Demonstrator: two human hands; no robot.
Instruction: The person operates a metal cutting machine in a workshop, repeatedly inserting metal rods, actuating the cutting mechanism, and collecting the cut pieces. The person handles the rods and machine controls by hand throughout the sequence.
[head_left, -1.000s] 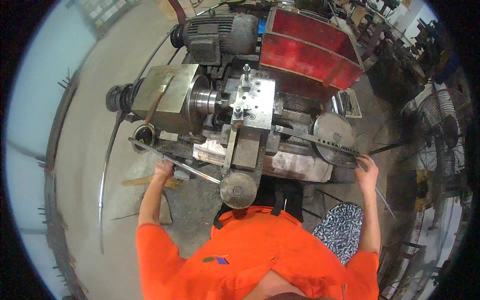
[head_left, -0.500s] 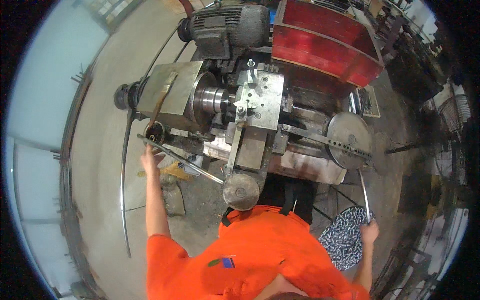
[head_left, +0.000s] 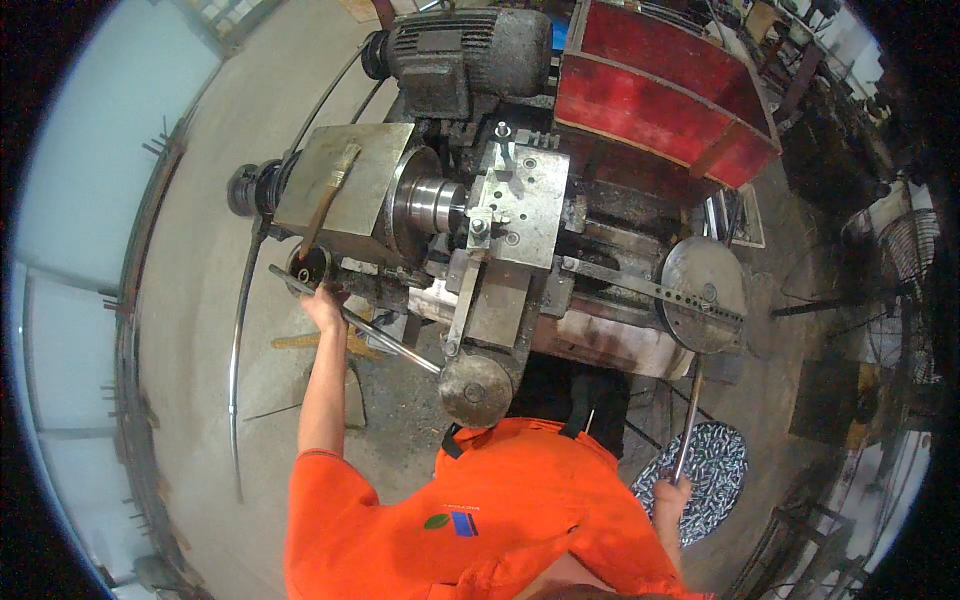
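Observation:
My left hand (head_left: 325,310) is closed round a long metal lever (head_left: 390,342). The lever slants down to a round steel hub (head_left: 476,390) at the front of a small lathe. At the right, my right hand (head_left: 670,497) grips the lower end of another lever rod (head_left: 690,420), which hangs below a large steel disc (head_left: 703,295). A drilled flat bar (head_left: 625,277) joins that disc to the carriage side. Between the levers sits the tool-post plate (head_left: 535,200), with bolted clamps on it. To its left, the bright chuck (head_left: 433,205) faces the tooling.
A brush (head_left: 330,200) leans from an oily pot (head_left: 310,262) across the headstock cover (head_left: 335,180). Behind are a motor (head_left: 470,60) and a red bin (head_left: 660,110). Many small metal pieces (head_left: 715,470) lie in a round heap beside my right hand.
My left hand has slid along its lever toward the hub. My right hand has swung its lever leftward and lower, toward my body. The view has shifted slightly.

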